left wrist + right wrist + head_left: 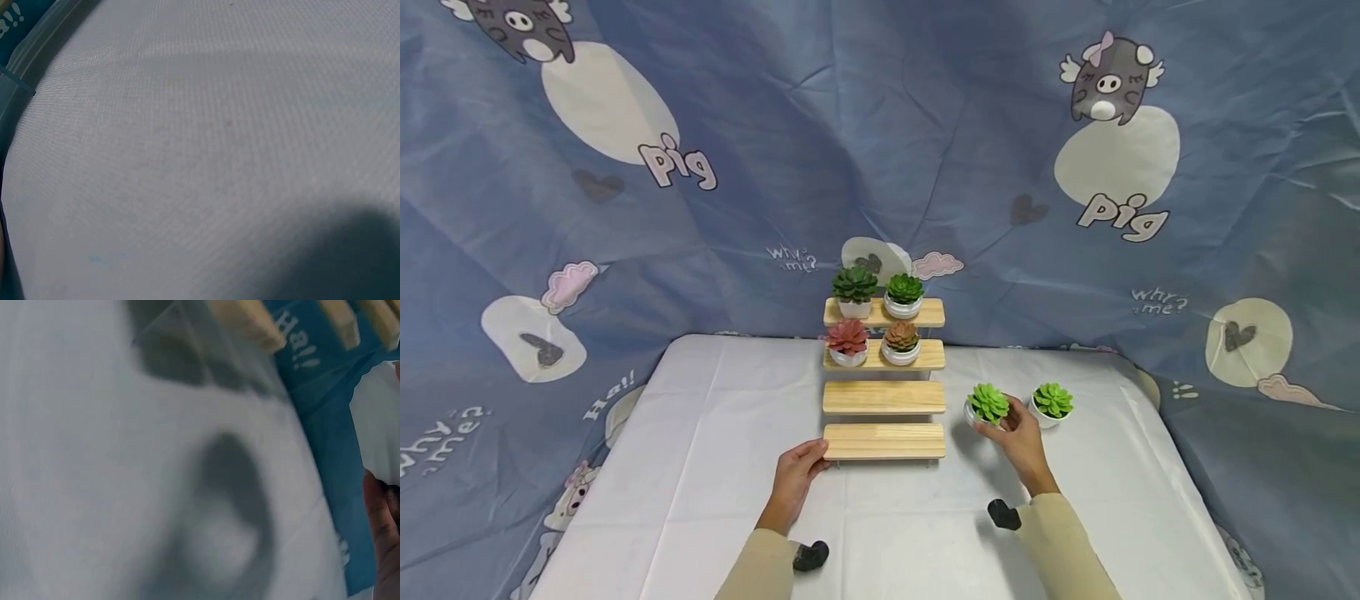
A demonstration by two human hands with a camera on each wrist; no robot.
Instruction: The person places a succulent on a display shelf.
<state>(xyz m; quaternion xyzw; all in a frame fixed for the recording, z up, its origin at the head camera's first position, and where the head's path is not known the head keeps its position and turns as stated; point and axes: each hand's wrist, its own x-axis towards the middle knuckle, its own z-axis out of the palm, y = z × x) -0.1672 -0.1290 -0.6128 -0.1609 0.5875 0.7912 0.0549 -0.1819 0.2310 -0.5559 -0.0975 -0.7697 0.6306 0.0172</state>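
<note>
My right hand (1024,440) grips a potted succulent (988,405) with bright green leaves in a white pot, right of a wooden tiered stand (883,441). In the right wrist view, fingers (380,515) hold the white pot (378,422) at the right edge. Another bright green succulent (1052,403) stands on the table just beyond that hand. My left hand (796,477) holds the left end of the stand's lowest shelf between thumb and fingers. Dark green succulents (854,287) stand on the top shelf. A red succulent (847,340) and a brown-orange one (901,339) occupy the second shelf.
A white cloth (722,417) covers the table. Blue fabric (880,125) with pig prints hangs behind and at both sides. The two lower shelves, including the third shelf (883,397), bear no pots. Shelf ends (250,325) show at the top of the right wrist view.
</note>
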